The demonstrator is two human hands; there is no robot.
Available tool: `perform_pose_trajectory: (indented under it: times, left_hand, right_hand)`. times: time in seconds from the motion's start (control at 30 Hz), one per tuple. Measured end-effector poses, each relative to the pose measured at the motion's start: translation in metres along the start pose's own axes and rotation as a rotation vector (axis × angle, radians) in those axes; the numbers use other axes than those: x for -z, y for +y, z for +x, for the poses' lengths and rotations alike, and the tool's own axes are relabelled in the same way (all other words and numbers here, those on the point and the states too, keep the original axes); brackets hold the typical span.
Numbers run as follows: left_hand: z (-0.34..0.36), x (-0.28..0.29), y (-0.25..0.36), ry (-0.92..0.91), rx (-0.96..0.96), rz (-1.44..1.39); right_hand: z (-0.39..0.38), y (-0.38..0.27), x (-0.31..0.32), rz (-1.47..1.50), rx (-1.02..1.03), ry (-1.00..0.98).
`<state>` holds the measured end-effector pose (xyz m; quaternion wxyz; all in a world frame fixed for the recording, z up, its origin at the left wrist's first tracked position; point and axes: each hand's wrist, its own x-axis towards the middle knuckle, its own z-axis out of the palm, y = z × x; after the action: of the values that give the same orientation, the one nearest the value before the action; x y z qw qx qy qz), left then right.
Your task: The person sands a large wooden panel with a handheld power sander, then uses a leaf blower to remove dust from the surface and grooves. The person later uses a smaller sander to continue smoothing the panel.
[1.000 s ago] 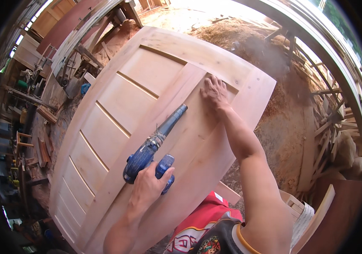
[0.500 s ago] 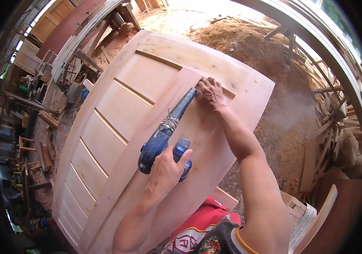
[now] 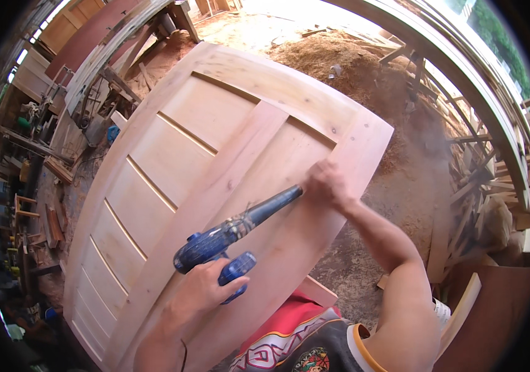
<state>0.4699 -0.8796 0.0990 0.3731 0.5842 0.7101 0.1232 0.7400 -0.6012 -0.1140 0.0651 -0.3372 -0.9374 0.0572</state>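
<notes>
A large pale wooden panel door (image 3: 203, 164) with grooved panels lies flat before me. My left hand (image 3: 203, 286) is closed round the handle of a blue cordless blower (image 3: 206, 248), which I hold above the door's central part. Its long dark nozzle (image 3: 277, 201) points right and away from me, the tip close beside my right hand. My right hand (image 3: 328, 180) is low over the right-hand panel, next to the side rail. Its fingers look bent but are smeared by motion, and whether they hold anything is hidden.
Beyond the door lies a sawdust heap (image 3: 333, 56), with hazy dust over the ground at right. Stacked timber offcuts (image 3: 472, 167) and a long beam (image 3: 463, 68) line the right side. Tools and wood scraps (image 3: 54, 167) crowd the left.
My right hand has come nearer, from the panel's far corner to beside the right rail. The blower has swung its nozzle rightward, following that hand, while its body has shifted slightly left and nearer.
</notes>
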Motion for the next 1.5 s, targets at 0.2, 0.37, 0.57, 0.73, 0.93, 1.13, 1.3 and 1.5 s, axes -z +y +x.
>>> perform_pose_trajectory:
  times: [0.2,0.37,0.57,0.73,0.93,1.13,1.3,1.5]
  left_hand:
    - [-0.088,0.03,-0.035,-0.036,0.16,0.114]
    - [-0.119,0.026,-0.047,-0.073,0.096,0.133]
    - [-0.1,-0.007,-0.034,-0.059,-0.108,-0.031]
    - [-0.094,-0.023,-0.027,-0.191,-0.165,0.064]
    - [-0.191,-0.002,-0.028,-0.237,0.151,0.222]
    - [-0.284,0.024,-0.04,0.018,0.573,0.286]
    - [-0.273,0.02,-0.059,0.317,0.633,0.288]
    - [-0.185,0.03,-0.098,0.46,0.582,0.013]
  right_hand:
    - [-0.016,0.0,0.017,0.087,0.146,0.009]
    - [-0.042,-0.05,0.009,-0.007,-0.281,-0.019]
    - [-0.041,0.022,0.016,-0.027,-0.256,0.011]
    - [0.007,0.134,0.065,-0.032,-0.958,0.071]
    - [-0.01,-0.051,-0.002,-0.064,-0.176,-0.068]
    - [-0.073,-0.205,-0.022,0.242,0.799,-0.22]
    - [0.076,-0.144,-0.016,0.358,0.225,-0.054]
    - [0.19,-0.144,-0.031,0.143,-0.041,0.176]
